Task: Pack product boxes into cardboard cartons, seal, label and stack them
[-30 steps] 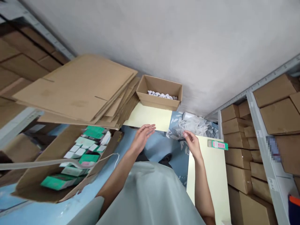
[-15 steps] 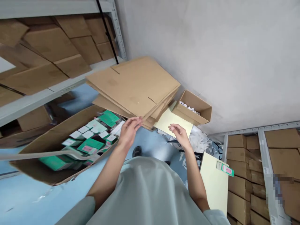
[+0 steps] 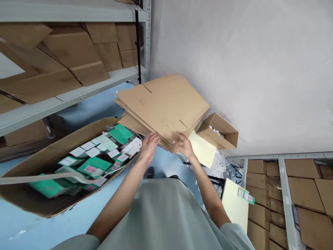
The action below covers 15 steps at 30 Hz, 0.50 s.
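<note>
A stack of flattened cardboard boxes point(image 3: 163, 104) lies in front of me, slots cut into the top one. My left hand point(image 3: 149, 148) is closed at the near edge of the stack, fingertips on the cardboard. At the near right corner, my right hand point(image 3: 185, 146) grips the top flattened box with fingers above and thumb at the edge. Left of my left hand sits a big open carton point(image 3: 15, 170) holding several green and white product boxes point(image 3: 95, 166), with a pale strap point(image 3: 52, 177) across it.
Shelves of cartons stand at left point(image 3: 78, 92) and right point(image 3: 284, 198). An open box point(image 3: 230, 133) with crumpled white pieces rests on a cream table point(image 3: 203, 149) by the wall. One green box point(image 3: 246, 196) lies on another cream surface point(image 3: 235, 208). Paper scraps point(image 3: 220, 163) lie between.
My right hand has moved left from open air onto the corner of the top flattened box. My left hand has shifted along the near edge, away from that corner. The view has turned slightly.
</note>
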Each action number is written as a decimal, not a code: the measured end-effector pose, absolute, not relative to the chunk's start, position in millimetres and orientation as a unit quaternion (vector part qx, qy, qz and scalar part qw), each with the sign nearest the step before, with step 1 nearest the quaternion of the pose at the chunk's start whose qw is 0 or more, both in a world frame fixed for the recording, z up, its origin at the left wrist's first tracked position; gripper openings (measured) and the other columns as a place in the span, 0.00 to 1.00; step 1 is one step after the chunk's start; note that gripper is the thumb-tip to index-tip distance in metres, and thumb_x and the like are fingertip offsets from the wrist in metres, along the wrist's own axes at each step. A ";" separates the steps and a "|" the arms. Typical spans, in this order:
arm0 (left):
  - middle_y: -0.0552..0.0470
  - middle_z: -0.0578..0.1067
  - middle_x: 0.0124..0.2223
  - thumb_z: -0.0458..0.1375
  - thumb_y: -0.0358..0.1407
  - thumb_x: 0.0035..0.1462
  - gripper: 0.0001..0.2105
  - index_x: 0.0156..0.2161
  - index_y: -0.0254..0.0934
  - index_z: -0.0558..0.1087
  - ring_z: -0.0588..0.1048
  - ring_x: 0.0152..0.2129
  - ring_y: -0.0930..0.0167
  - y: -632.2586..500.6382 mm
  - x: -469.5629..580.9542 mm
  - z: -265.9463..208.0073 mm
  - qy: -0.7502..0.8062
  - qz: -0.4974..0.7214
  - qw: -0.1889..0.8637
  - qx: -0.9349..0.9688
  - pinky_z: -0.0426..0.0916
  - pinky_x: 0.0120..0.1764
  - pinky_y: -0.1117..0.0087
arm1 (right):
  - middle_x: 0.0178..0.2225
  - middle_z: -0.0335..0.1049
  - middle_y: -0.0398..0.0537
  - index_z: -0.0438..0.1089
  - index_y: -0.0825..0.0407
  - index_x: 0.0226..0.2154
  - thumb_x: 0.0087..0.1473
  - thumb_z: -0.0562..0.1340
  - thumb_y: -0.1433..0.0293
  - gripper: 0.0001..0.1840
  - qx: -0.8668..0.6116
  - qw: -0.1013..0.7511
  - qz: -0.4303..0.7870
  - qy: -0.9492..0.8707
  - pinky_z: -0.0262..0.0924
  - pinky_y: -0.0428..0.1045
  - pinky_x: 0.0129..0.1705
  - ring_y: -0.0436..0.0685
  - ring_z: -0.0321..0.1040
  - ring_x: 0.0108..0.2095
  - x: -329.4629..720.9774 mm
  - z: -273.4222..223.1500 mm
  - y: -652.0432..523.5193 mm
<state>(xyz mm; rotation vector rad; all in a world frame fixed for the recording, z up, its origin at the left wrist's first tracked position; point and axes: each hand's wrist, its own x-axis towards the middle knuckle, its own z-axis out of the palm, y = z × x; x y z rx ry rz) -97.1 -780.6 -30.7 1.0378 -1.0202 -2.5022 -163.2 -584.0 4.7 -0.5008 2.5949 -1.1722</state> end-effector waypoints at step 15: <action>0.51 0.84 0.38 0.75 0.35 0.51 0.15 0.43 0.39 0.78 0.84 0.34 0.69 -794.6 -113.0 -14.9 -0.343 -0.872 0.088 0.338 0.82 0.46 0.64 | 0.78 0.61 0.67 0.68 0.54 0.75 0.74 0.68 0.62 0.34 -0.244 0.099 -0.124 0.957 0.59 0.66 0.80 0.71 0.56 0.79 -145.1 36.4 -625.8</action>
